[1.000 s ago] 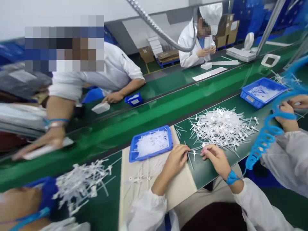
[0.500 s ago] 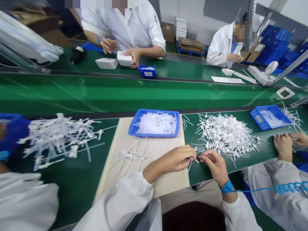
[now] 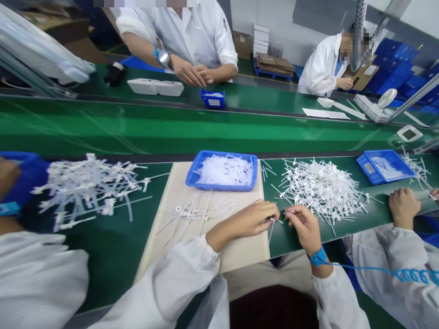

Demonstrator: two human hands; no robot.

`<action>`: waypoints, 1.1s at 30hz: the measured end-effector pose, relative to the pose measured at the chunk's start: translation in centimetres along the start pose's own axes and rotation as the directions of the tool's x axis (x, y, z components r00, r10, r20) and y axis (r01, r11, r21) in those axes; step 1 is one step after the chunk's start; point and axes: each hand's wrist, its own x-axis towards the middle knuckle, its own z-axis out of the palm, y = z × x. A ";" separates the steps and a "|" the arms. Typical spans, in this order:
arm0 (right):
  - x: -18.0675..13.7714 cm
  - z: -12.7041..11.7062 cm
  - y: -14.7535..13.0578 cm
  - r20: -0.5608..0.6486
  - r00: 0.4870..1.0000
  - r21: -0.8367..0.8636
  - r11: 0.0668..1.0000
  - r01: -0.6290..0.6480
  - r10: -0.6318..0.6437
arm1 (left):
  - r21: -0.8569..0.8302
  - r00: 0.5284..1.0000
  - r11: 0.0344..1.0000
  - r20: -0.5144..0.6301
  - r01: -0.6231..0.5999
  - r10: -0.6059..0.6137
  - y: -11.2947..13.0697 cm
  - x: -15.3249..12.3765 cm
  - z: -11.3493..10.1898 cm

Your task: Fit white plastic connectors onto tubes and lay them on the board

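My left hand (image 3: 254, 218) and my right hand (image 3: 303, 225) meet at the near edge of the green bench, both pinched on a small white plastic piece (image 3: 278, 221) held between their fingertips. A big pile of white cross-shaped plastic pieces (image 3: 320, 187) lies just beyond my right hand. A blue tray (image 3: 222, 171) filled with thin white strips sits on a beige mat (image 3: 240, 256) ahead of my left hand. A few finished white pieces (image 3: 190, 213) lie on that mat. A blue wrist strap (image 3: 318, 257) circles my right wrist.
A co-worker's hand (image 3: 404, 208) rests at the right by another blue tray (image 3: 386, 166). A second pile of white pieces (image 3: 91, 187) lies at the left beside another person's sleeve (image 3: 37, 278). A green conveyor belt (image 3: 171, 130) runs across; two people work beyond it.
The view swung from looking left to straight ahead, then held. My two hands have stayed together on the small piece. The person across the belt let go of the white boxes.
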 end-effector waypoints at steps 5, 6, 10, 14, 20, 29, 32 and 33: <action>-1.1 0.3 0.0 0.040 0.999 -0.001 1.000 -0.027 0.027 | 0.047 1.000 0.999 -0.013 0.013 -0.013 0.2 0.0 -0.4; -1.1 0.3 0.0 0.045 0.999 -0.013 1.000 -0.017 0.018 | 0.072 0.999 0.997 -0.021 0.028 -0.026 0.3 0.0 -0.5; -0.8 0.6 -0.4 0.093 0.995 -0.106 0.994 0.026 -0.016 | 0.130 0.997 0.989 -0.045 0.075 -0.070 0.4 0.0 -0.5; -0.5 1.0 -1.2 0.144 0.988 -0.200 0.976 0.089 -0.060 | 0.128 0.995 0.988 -0.065 0.085 -0.078 0.3 0.1 -0.1; -0.4 1.5 -1.8 0.156 0.983 -0.263 0.955 0.140 -0.101 | 0.140 0.996 0.986 -0.051 0.085 -0.079 0.0 0.0 0.1; -0.7 1.5 -1.6 0.131 0.984 -0.349 0.923 0.163 -0.124 | 0.124 0.995 0.987 -0.022 0.097 -0.095 -0.3 0.1 0.0; -0.7 1.5 -1.7 0.124 0.984 -0.352 0.922 0.161 -0.124 | 0.105 0.996 0.990 -0.023 0.089 -0.087 -0.5 0.2 0.1; -0.7 1.6 -1.7 0.121 0.985 -0.350 0.923 0.157 -0.122 | 0.098 0.996 0.991 -0.026 0.087 -0.085 -0.6 0.2 0.1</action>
